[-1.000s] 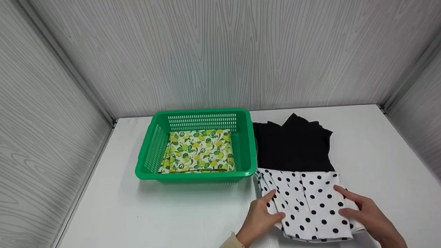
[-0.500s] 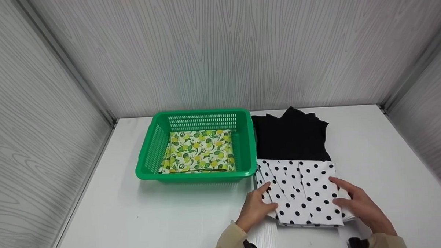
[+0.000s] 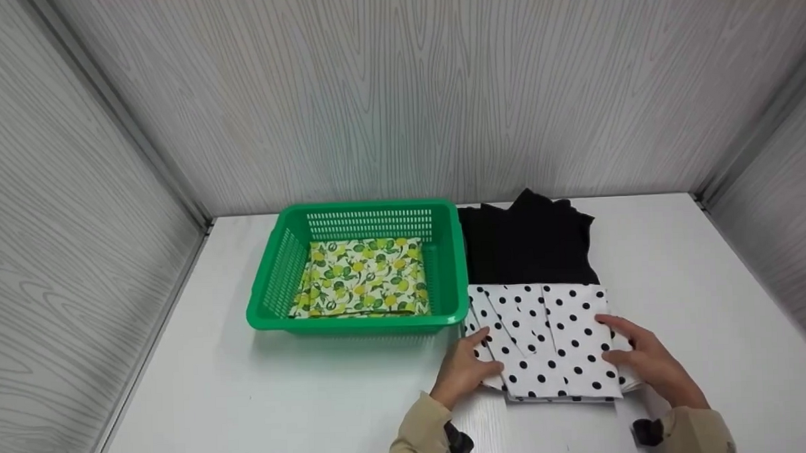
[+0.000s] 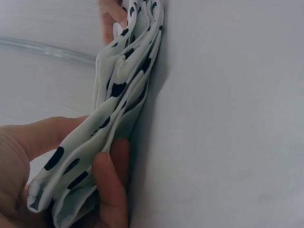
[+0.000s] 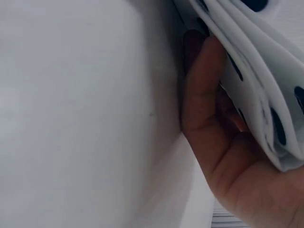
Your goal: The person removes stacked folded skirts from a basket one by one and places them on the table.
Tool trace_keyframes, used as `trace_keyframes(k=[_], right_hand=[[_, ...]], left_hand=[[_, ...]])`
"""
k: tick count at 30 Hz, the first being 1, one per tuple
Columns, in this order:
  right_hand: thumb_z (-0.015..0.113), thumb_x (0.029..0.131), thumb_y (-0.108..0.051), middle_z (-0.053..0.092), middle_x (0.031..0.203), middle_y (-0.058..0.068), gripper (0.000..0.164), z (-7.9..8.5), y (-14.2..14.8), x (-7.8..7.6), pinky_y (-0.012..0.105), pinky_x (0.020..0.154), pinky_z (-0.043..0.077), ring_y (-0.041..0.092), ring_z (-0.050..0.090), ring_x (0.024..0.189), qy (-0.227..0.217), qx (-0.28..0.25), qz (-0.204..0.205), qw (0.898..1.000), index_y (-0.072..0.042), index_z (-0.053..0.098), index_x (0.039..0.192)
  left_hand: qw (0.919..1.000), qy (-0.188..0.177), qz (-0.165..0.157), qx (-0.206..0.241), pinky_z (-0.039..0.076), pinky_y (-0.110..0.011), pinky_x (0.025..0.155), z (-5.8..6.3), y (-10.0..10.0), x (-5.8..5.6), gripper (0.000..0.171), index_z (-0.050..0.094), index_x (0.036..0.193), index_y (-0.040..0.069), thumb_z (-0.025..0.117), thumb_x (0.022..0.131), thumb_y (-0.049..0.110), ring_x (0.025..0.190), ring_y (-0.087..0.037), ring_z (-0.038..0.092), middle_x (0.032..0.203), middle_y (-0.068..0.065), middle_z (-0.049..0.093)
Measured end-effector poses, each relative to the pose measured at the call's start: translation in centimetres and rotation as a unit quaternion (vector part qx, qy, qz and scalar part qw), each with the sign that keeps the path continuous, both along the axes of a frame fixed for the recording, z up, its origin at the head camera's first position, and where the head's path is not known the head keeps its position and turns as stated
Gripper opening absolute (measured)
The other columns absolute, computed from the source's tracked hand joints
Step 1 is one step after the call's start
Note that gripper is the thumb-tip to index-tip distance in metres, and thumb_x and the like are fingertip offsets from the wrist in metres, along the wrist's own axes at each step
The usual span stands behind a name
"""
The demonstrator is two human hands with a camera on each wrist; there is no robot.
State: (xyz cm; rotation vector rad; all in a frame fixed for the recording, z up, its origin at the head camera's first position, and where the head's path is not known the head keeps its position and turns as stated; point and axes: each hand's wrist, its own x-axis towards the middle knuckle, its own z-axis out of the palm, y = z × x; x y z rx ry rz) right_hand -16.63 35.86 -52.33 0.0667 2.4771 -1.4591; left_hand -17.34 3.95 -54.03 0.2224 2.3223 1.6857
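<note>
A garment with a black top part [image 3: 527, 242] and a white, black-dotted skirt part [image 3: 548, 339] lies folded at the right of the green basket. My left hand [image 3: 463, 370] grips the dotted cloth at its left side; in the left wrist view the thumb is on one face of the layered folds [image 4: 107, 123] and the fingers curl round the other. At the opposite side my right hand [image 3: 648, 360] holds the cloth the same way, its fingers [image 5: 204, 90] tucked under the stacked layers in the right wrist view. The black end points toward the back wall.
A green plastic basket [image 3: 359, 322] stands left of the garment, its right rim beside the black cloth. Inside lies a folded lemon-print cloth [image 3: 364, 275]. Grey wood-grain panels [image 3: 398, 99] enclose the white table [image 3: 201, 394] at the back and sides.
Both hands have moved the dotted garment away from the person, toward the back wall and slightly left. The basket and lemon-print cloth have stayed in place.
</note>
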Motion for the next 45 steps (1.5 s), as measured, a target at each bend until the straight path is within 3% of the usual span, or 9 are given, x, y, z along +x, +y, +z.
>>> trace_keyframes(k=[2,6,15,19,22,27,33,39,45], right_hand=[[0.064,0.088,0.006,0.02,0.159,0.035,0.07,0.1,-0.1,-0.2,0.067,0.115,0.015,0.053,0.013,0.147,0.011,0.015,0.003,1.0,0.007,0.036,0.153],[0.064,0.089,0.007,0.025,0.154,0.039,0.064,0.2,-0.7,-0.5,0.07,0.112,0.017,0.057,0.017,0.143,0.033,0.074,0.009,0.997,0.007,0.041,0.149],[0.067,0.089,0.0,0.026,0.155,0.037,0.055,0.2,-2.0,-0.1,0.079,0.093,0.034,0.066,0.03,0.13,0.116,0.277,0.04,0.953,0.009,0.052,0.141],[0.065,0.091,-0.003,0.03,0.152,0.038,0.056,0.6,-2.3,0.0,0.079,0.097,0.03,0.063,0.03,0.133,0.112,0.281,0.052,0.952,0.014,0.047,0.142],[0.064,0.093,-0.003,0.031,0.149,0.042,0.053,1.3,-2.7,-0.1,0.074,0.102,0.031,0.062,0.03,0.134,0.118,0.237,0.038,0.964,0.017,0.048,0.139],[0.065,0.095,0.002,0.037,0.145,0.043,0.042,3.2,-3.9,-0.8,0.068,0.103,0.036,0.059,0.036,0.134,0.178,0.148,0.003,0.973,0.02,0.054,0.13],[0.063,0.097,-0.001,0.05,0.139,0.036,0.041,5.5,-6.7,-2.5,0.058,0.099,0.047,0.05,0.053,0.124,0.183,0.105,-0.029,0.977,0.015,0.055,0.134],[0.066,0.095,0.003,0.058,0.132,0.031,0.038,6.7,-10.2,-4.2,0.051,0.095,0.052,0.045,0.062,0.115,0.222,0.06,-0.009,0.973,0.014,0.059,0.13],[0.068,0.093,0.003,0.062,0.13,0.028,0.037,7.9,-13.2,-5.7,0.052,0.095,0.051,0.042,0.063,0.115,0.237,0.018,0.011,0.971,0.011,0.062,0.129]], left_hand=[[0.9999,0.001,-0.002,-0.013,0.051,-0.031,0.081,0.1,-0.1,0.0,0.067,0.052,0.144,-0.006,0.076,0.082,0.005,0.094,-0.02,0.062,0.139,-0.026,0.056],[0.9877,0.073,-0.016,-0.137,0.039,-0.028,0.053,0.6,-0.3,0.2,0.061,0.06,0.14,0.001,0.079,0.083,0.013,0.056,-0.012,0.044,0.11,-0.02,0.07],[0.8845,0.231,-0.006,-0.405,0.055,-0.044,0.071,2.0,-0.7,1.6,0.04,0.074,0.126,0.022,0.08,0.087,0.031,0.098,-0.032,0.064,0.104,-0.01,0.074],[0.8635,0.242,-0.011,-0.442,0.055,-0.044,0.072,2.3,-1.0,1.9,0.038,0.075,0.124,0.024,0.079,0.088,0.032,0.1,-0.033,0.064,0.104,-0.012,0.074],[0.8758,0.221,-0.034,-0.428,0.054,-0.045,0.069,3.1,-1.6,2.0,0.031,0.077,0.119,0.02,0.077,0.09,0.031,0.094,-0.032,0.064,0.102,-0.012,0.074],[0.9149,0.125,-0.139,-0.358,0.055,-0.046,0.079,5.8,-3.6,1.1,0.035,0.074,0.126,0.015,0.069,0.097,0.034,0.104,-0.028,0.066,0.116,-0.006,0.073],[0.9275,0.059,-0.302,-0.212,0.047,-0.035,0.102,8.8,-7.6,-1.0,0.044,0.06,0.143,0.01,0.057,0.105,0.032,0.126,-0.024,0.058,0.14,-0.007,0.061],[0.9567,0.108,-0.258,-0.081,0.051,-0.041,0.099,10.5,-10.9,-2.6,0.039,0.059,0.14,0.0,0.053,0.107,0.022,0.119,-0.031,0.062,0.135,-0.017,0.063],[0.9736,0.148,-0.16,-0.067,0.045,-0.052,0.104,10.7,-13.3,-3.4,0.038,0.061,0.137,-0.001,0.053,0.107,0.022,0.126,-0.036,0.056,0.139,-0.018,0.059]])
